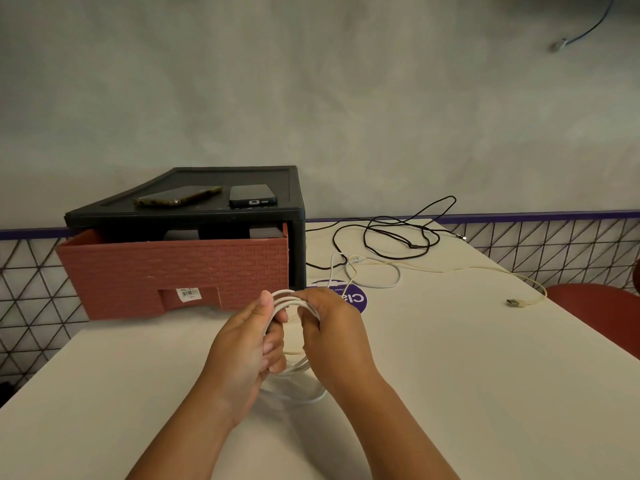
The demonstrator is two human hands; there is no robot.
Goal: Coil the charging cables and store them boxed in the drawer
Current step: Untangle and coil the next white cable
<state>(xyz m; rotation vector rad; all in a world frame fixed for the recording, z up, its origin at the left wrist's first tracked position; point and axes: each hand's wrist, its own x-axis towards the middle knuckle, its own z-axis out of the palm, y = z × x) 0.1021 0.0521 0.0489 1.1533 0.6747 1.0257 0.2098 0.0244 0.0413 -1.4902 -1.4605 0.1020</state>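
While the left hand [249,344] curls its fingers round the loops of the white cable [288,296] so they cannot spring apart, the right hand [332,327] pinches their right side above the table [450,375], the red drawer [173,275] standing open just beyond, ready.

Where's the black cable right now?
In the head view, the black cable lies loose and uncoiled on the far right part of the table, just right of the black drawer unit and behind the cream cable.
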